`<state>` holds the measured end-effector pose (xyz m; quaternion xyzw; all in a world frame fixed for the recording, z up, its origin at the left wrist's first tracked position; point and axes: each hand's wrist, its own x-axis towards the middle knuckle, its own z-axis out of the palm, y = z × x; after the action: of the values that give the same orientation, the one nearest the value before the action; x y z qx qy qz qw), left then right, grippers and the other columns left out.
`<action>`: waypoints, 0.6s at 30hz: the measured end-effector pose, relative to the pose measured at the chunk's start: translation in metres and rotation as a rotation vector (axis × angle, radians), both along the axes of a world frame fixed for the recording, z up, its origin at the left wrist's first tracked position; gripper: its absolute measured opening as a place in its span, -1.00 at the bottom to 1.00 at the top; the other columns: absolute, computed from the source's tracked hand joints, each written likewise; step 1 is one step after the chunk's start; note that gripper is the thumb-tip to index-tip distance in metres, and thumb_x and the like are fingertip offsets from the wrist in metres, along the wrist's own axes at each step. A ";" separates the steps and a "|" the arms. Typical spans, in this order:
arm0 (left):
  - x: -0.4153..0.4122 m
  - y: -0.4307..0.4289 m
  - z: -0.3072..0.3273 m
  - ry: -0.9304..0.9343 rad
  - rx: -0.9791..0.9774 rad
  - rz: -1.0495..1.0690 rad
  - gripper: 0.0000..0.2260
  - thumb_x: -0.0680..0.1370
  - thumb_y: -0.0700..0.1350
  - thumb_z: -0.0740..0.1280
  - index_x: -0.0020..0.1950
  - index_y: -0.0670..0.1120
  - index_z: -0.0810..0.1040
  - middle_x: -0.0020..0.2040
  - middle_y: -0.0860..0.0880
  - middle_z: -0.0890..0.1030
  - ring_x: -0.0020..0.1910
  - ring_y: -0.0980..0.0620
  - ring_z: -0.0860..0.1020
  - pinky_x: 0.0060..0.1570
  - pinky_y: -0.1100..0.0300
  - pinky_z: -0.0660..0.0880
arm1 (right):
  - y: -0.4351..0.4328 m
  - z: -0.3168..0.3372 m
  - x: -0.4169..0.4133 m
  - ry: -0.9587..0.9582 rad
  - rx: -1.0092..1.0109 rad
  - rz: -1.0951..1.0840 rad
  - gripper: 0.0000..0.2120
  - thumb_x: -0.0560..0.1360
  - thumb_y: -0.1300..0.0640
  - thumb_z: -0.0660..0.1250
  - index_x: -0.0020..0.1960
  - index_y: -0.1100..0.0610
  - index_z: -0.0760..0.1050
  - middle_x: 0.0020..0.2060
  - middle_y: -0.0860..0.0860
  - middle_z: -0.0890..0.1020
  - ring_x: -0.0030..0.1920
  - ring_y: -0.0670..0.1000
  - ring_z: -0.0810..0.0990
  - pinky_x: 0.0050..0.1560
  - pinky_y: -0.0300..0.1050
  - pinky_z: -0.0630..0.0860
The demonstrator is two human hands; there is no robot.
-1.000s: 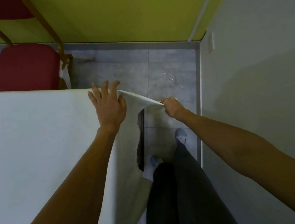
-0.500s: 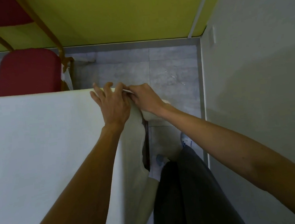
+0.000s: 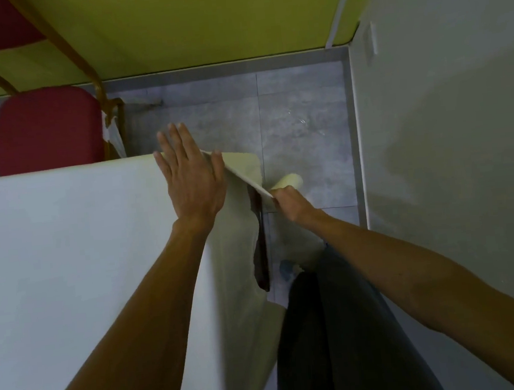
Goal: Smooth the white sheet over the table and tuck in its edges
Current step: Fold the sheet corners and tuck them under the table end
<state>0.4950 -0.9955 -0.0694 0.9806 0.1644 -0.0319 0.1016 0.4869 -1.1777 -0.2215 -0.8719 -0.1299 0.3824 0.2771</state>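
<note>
The white sheet (image 3: 68, 258) covers the table top and hangs down its right side. My left hand (image 3: 191, 182) lies flat, fingers apart, on the sheet at the table's far right corner. My right hand (image 3: 290, 204) is off the table's right edge, pinching a fold of the sheet and holding it taut away from the corner. A dark strip of the table's edge (image 3: 262, 247) shows under the lifted cloth.
A red chair (image 3: 48, 129) with a wooden frame stands beyond the table's far edge. A grey wall (image 3: 447, 147) runs close along the right. Grey floor tiles (image 3: 302, 128) lie between table and wall. My dark-trousered legs (image 3: 338, 327) stand beside the table.
My right hand has drawn the sheet's fold away from the corner to the right and down, after meeting my left hand there. My left hand flattened and slid slightly over the far edge.
</note>
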 end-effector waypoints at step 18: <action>0.001 -0.001 0.005 0.014 -0.052 0.027 -0.32 0.60 -0.11 0.28 0.60 -0.17 -0.04 0.61 -0.15 0.02 0.60 -0.17 -0.08 0.57 -0.09 -0.08 | 0.078 0.013 -0.080 0.408 0.050 0.009 -0.42 0.63 0.26 0.21 0.57 0.32 0.04 0.32 0.33 0.45 0.29 0.33 0.49 0.26 0.10 0.45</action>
<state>0.4964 -0.9970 -0.0640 0.9751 0.1775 -0.0415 0.1263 0.4067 -1.0998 -0.2086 -0.7684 -0.0842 0.5490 0.3178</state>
